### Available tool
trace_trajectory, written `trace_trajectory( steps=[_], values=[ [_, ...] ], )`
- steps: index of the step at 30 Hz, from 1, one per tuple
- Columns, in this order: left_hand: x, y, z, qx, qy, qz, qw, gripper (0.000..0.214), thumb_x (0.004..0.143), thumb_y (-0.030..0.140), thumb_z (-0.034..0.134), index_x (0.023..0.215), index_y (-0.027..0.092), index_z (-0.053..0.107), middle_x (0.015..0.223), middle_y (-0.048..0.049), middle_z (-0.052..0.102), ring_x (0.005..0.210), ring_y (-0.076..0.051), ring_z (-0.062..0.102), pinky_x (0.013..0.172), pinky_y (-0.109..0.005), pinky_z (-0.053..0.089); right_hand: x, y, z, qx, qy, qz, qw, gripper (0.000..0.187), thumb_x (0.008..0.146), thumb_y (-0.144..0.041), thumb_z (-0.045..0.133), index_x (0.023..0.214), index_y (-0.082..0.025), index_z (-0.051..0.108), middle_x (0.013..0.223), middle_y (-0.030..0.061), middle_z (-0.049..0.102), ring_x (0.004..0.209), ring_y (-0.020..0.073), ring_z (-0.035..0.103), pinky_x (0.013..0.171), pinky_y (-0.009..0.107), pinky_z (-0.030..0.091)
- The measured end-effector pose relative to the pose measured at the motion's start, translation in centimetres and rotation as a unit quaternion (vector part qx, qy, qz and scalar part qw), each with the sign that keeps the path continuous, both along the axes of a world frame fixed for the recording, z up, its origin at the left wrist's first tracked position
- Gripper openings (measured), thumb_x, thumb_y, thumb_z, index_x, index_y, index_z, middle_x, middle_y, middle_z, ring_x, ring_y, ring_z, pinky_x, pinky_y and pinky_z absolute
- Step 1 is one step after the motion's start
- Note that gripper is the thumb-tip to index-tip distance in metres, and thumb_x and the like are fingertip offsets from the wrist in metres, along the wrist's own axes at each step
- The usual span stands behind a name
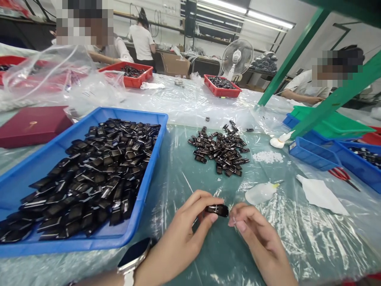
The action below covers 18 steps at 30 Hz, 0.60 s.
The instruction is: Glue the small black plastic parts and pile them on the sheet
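Observation:
My left hand (186, 232) pinches a small glossy black plastic piece (219, 209) with a pale mark on its face. Close to that piece's right end, my right hand (258, 236) has its thumb and fingertips pressed together. Something tiny and pale may be between them, too small to name. Beyond both hands lies a loose pile of similar dark pieces (220, 149) on the green plastic-covered table (178, 171). To the left, a blue tray (153, 167) holds a large heap of dark pieces (101, 171).
Tiny white bits (268, 157), a translucent yellow-tipped bottle (261, 193), white paper (323, 194) and red-handled scissors (341, 174) lie right. A small blue bin (314, 153) stands by a green post (327, 97). Red trays (223, 90), a maroon box (32, 123) and co-workers are farther off.

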State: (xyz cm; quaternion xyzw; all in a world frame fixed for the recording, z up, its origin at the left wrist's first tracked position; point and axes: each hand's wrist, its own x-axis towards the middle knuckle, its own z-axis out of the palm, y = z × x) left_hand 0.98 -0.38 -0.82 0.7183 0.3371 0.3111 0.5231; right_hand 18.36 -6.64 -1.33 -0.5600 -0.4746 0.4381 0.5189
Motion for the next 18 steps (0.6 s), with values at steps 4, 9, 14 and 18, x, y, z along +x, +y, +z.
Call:
trace_trajectory(
  steps=[4, 9, 14, 18],
  values=[
    [-0.04, -0.16, 0.20, -0.012, -0.019, -0.032, 0.999, 0.034, 0.102, 0.019, 0.045, 0.129, 0.037, 0.056, 0.111, -0.0019, 0.055, 0.095, -0.017, 0.059, 0.084, -0.029, 0.050, 0.00, 0.31, 0.11, -0.030, 0.092, 0.024, 0.995, 0.018, 0.092, -0.042, 0.056, 0.081, -0.028, 0.061, 0.085, -0.0009, 0.056, 0.084, 0.0174, 0.058, 0.080, 0.030, 0.045],
    [-0.19, -0.25, 0.12, -0.012, -0.008, -0.054, 0.998, 0.036, 0.102, 0.018, 0.044, 0.131, 0.037, 0.054, 0.113, -0.0028, 0.054, 0.096, -0.018, 0.058, 0.080, -0.030, 0.050, 0.22, 0.41, -0.26, -0.057, 0.167, 0.044, 0.983, 0.016, 0.088, -0.040, 0.063, 0.080, -0.026, 0.065, 0.076, -0.0017, 0.057, 0.075, 0.0157, 0.057, 0.076, 0.028, 0.045],
    [-0.17, -0.26, 0.26, 0.005, -0.018, -0.065, 0.998, 0.040, 0.101, 0.013, 0.044, 0.131, 0.037, 0.055, 0.106, -0.0022, 0.054, 0.092, -0.016, 0.058, 0.080, -0.027, 0.049, 0.56, 0.39, -0.38, -0.066, 0.223, 0.055, 0.971, 0.006, 0.089, -0.035, 0.065, 0.088, -0.029, 0.066, 0.083, -0.0033, 0.060, 0.074, 0.0119, 0.060, 0.078, 0.024, 0.045],
    [-0.06, -0.74, 0.46, 0.051, -0.004, -0.067, 0.996, 0.042, 0.099, 0.009, 0.045, 0.132, 0.035, 0.054, 0.100, -0.0023, 0.055, 0.085, -0.015, 0.059, 0.077, -0.026, 0.051, 0.58, 0.28, -0.55, -0.072, 0.250, 0.074, 0.963, 0.005, 0.089, -0.036, 0.066, 0.091, -0.031, 0.066, 0.082, -0.0030, 0.061, 0.072, 0.0122, 0.060, 0.074, 0.025, 0.048]
  ],
)
